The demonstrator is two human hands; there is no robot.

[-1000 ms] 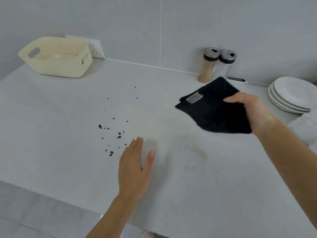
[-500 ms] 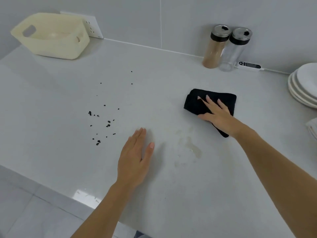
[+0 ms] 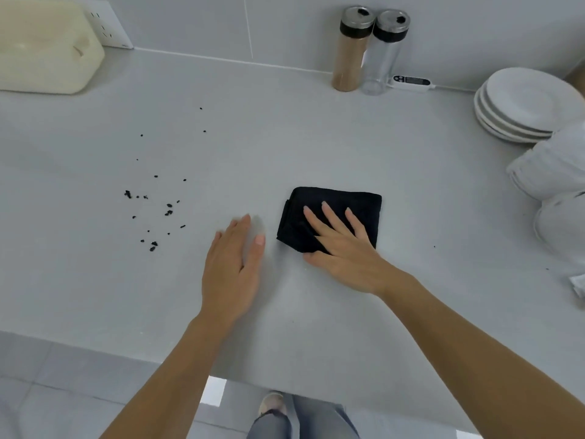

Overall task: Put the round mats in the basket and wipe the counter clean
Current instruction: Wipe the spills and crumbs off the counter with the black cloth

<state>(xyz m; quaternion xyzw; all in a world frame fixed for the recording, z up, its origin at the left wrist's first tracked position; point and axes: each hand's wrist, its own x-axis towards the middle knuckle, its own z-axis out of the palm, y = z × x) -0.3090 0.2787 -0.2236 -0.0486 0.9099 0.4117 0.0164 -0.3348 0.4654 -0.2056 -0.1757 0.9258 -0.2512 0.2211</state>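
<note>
Pressing flat with spread fingers, the right hand (image 3: 345,255) pins the folded black cloth (image 3: 329,217) to the surface (image 3: 411,191), while the left hand (image 3: 232,267) lies open and empty beside it.

Basket (image 3: 47,52) cut by left edge, inside hidden; black specks (image 3: 152,213) unidentifiable.

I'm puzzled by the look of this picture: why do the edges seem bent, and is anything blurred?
Head view: wide-angle lens bows the counter edges and plates; light is soft, shadows faint; left hand fingertips slightly smeared; black cloth and crumbs sharp.
</note>
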